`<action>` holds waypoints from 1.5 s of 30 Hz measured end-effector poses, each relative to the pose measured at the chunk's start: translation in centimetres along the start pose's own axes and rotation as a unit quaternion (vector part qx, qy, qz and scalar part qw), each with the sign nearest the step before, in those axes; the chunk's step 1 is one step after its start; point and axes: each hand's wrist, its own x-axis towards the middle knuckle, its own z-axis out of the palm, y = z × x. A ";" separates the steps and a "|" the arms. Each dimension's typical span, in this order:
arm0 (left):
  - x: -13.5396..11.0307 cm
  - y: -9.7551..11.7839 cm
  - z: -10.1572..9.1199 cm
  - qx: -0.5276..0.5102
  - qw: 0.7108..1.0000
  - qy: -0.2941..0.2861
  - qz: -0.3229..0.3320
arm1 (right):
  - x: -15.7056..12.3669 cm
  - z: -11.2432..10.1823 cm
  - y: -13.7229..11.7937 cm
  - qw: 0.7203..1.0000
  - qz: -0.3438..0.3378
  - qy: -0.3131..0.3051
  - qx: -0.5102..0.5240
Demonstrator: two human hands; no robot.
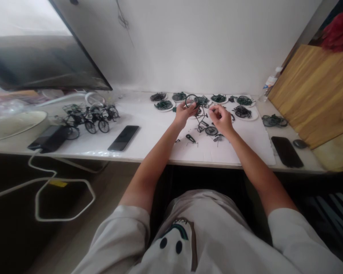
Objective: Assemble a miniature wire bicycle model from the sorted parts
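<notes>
My left hand (185, 113) grips a small black model bicycle wheel (191, 101), held upright above the white board. A short way to its right, my right hand (220, 118) has its thumb and fingers pinched together; whatever they hold is too small to make out. Between and below the hands lies a partly built model bicycle frame (201, 121). Another loose wheel (211, 130) rests under the right hand. Small black parts (190, 137) lie scattered nearer the front edge.
Several plates of dark parts (163, 105) line the back of the table. Assembled model bicycles (87, 118) stand at left, near a phone (124, 137), a black adapter (49, 138) and a basin (15, 125). Right: another phone (287, 152), a bottle (271, 83) and a wooden panel (324, 97).
</notes>
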 end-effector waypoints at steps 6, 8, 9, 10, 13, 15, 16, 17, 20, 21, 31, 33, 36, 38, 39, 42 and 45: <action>1.1 -1.4 -1.1 0.178 0.969 0.112 0.130 | -1.2 1.8 -0.9 0.978 -0.058 -0.169 -0.111; 0.9 -1.3 -1.2 0.212 0.958 0.107 0.158 | -1.8 2.7 -1.6 0.957 -0.078 -0.230 -0.158; 0.8 -1.2 -1.2 0.220 0.956 0.103 0.165 | -2.2 3.1 -2.0 0.942 -0.086 -0.262 -0.189; 0.6 -1.1 -1.1 0.224 0.955 0.101 0.168 | -2.4 3.4 -2.4 0.925 -0.096 -0.293 -0.222; 0.3 -0.6 -0.8 0.224 0.956 0.100 0.158 | -3.0 3.9 -3.7 0.883 -0.119 -0.347 -0.292; 0.2 -0.6 -0.6 0.224 0.958 0.095 0.151 | -3.1 4.0 -4.2 0.866 -0.125 -0.372 -0.310; 0.2 -0.6 -0.5 0.223 0.959 0.092 0.150 | -3.1 4.0 -4.3 0.861 -0.126 -0.379 -0.314; 0.1 -0.7 -0.4 0.223 0.959 0.086 0.151 | -3.0 4.0 -4.4 0.859 -0.125 -0.384 -0.315; 0.1 -1.2 -0.2 0.220 0.961 0.074 0.152 | -2.9 4.0 -3.9 0.862 -0.116 -0.383 -0.311; 0.1 -1.3 -0.1 0.220 0.961 0.074 0.150 | -2.9 4.0 -3.7 0.865 -0.112 -0.380 -0.307; 0.0 -1.9 0.0 0.242 0.954 0.059 0.164 | -2.7 4.1 -3.1 0.871 -0.129 -0.370 -0.296; 0.0 -2.1 0.0 0.244 0.955 0.051 0.161 | -2.7 4.0 -3.3 0.867 -0.137 -0.369 -0.306; 0.1 -2.3 -0.1 0.236 0.959 0.046 0.152 | -2.6 3.8 -3.5 0.861 -0.143 -0.372 -0.315; 0.1 -2.3 0.0 0.233 0.960 0.048 0.149 | -2.7 3.7 -3.5 0.860 -0.140 -0.375 -0.317; 0.0 -2.2 0.0 0.233 0.960 0.048 0.148 | -2.7 3.7 -3.5 0.859 -0.140 -0.377 -0.316; -0.2 -1.9 0.3 0.232 0.961 0.042 0.142 | -2.7 3.9 -3.4 0.862 -0.143 -0.373 -0.312; -0.5 -1.6 0.6 0.230 0.963 0.029 0.137 | -2.8 4.1 -3.3 0.867 -0.139 -0.367 -0.309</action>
